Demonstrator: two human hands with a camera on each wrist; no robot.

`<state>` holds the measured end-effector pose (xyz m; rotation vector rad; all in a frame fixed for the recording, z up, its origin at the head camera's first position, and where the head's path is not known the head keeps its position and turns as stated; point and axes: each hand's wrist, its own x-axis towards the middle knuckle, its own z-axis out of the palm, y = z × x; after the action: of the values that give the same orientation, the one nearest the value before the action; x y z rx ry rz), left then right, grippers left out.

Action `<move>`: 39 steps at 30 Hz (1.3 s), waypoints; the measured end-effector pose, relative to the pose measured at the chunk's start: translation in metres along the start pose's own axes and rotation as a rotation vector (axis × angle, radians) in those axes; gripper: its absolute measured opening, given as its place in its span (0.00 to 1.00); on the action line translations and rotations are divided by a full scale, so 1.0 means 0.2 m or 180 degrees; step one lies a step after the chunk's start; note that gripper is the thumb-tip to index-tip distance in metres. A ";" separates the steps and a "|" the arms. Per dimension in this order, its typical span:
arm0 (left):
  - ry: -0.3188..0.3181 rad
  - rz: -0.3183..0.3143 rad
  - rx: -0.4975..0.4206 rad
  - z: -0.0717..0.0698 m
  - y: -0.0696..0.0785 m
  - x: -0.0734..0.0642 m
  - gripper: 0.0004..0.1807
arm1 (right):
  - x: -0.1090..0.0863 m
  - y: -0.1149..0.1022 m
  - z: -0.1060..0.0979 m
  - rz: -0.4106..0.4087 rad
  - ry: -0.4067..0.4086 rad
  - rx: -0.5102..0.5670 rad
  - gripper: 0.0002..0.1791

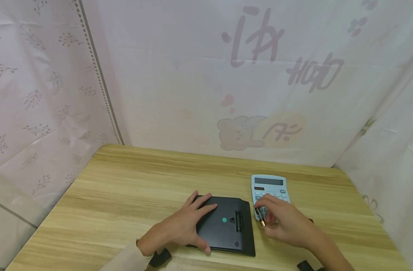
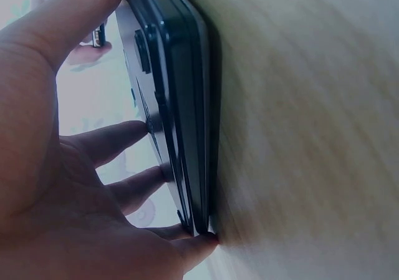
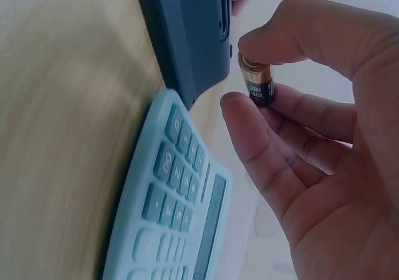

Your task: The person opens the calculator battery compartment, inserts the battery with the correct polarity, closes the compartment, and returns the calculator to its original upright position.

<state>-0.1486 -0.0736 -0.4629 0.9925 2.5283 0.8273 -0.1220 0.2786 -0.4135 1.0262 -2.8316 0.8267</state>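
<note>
A flat black device (image 1: 220, 229) lies on the table with a narrow slot (image 1: 238, 221) exposed near its right side. My left hand (image 1: 184, 224) rests across its left part, fingers spread over the top and far edge, thumb at the near edge. In the left wrist view the fingertips (image 2: 140, 127) touch the device's back. To the right, my right hand (image 1: 284, 220) pinches a small black and gold battery (image 1: 260, 216) between thumb and fingers, above the lower part of a light blue calculator (image 1: 268, 182). The right wrist view shows the battery (image 3: 257, 80) held above the tabletop, beside the device.
The wooden table (image 1: 125, 188) has a rounded far edge, with patterned pale curtains (image 1: 176, 94) hanging behind and at both sides. A small dark thing (image 1: 311, 220) shows partly behind my right wrist.
</note>
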 end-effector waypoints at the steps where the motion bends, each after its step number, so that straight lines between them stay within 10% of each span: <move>1: 0.0001 0.0000 0.0001 0.00 0.00 0.00 0.66 | 0.00 0.00 0.01 -0.0007 -0.0003 -0.0002 0.29; 39: -0.0011 0.0023 0.0040 0.00 0.00 0.00 0.65 | 0.12 -0.10 0.15 0.0065 -0.0239 0.0017 0.18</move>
<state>-0.1497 -0.0733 -0.4630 1.0068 2.5315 0.8122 -0.1240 0.2373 -0.4249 1.0527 -2.9082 0.8148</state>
